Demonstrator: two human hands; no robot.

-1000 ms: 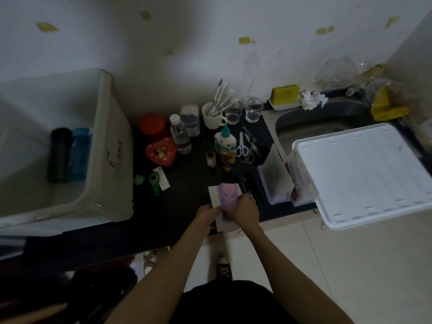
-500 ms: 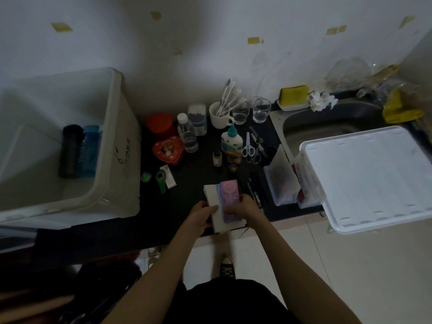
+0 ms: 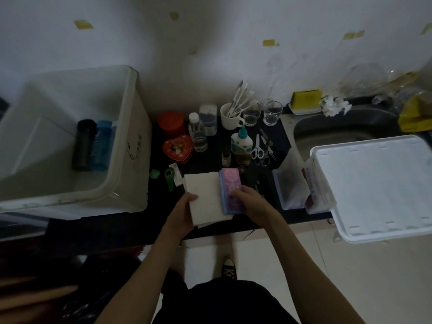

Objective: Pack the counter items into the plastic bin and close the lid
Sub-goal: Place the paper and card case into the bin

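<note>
A: Both your hands are on the stack at the counter's front edge. Your left hand (image 3: 181,215) grips the near-left corner of the white pad (image 3: 205,197), thumb on top, fingers curled under.

B: And your right hand (image 3: 251,203) clamps the pink book (image 3: 230,190) from the right side, fingers curled over its cover. The book lies on the pad's right part, its far end free.

A: The bin (image 3: 131,136) stands left of the pad, open, well apart from your hands. Inside it, against the right wall, a black bottle (image 3: 83,146) and a blue bottle (image 3: 101,146) stand touching each other.

B: The lid (image 3: 378,185) lies upside up to the right of the pad, over the sink (image 3: 339,136), its near edge past the counter.

A: Behind the pad: a glue bottle (image 3: 240,142), scissors (image 3: 257,150) just right of it, a heart tin (image 3: 178,149) to the far left, a red jar (image 3: 170,122) behind the tin.

B: A clear bottle (image 3: 198,134) stands between tin and glue. Farther back, a mug (image 3: 230,118) with white utensils, then two glasses (image 3: 261,113) to its right.

A: A green opener (image 3: 168,175) lies just left of the pad. A clear box (image 3: 289,190) sits between pad and lid.

B: A yellow sponge (image 3: 305,99) rests behind the sink.
</note>
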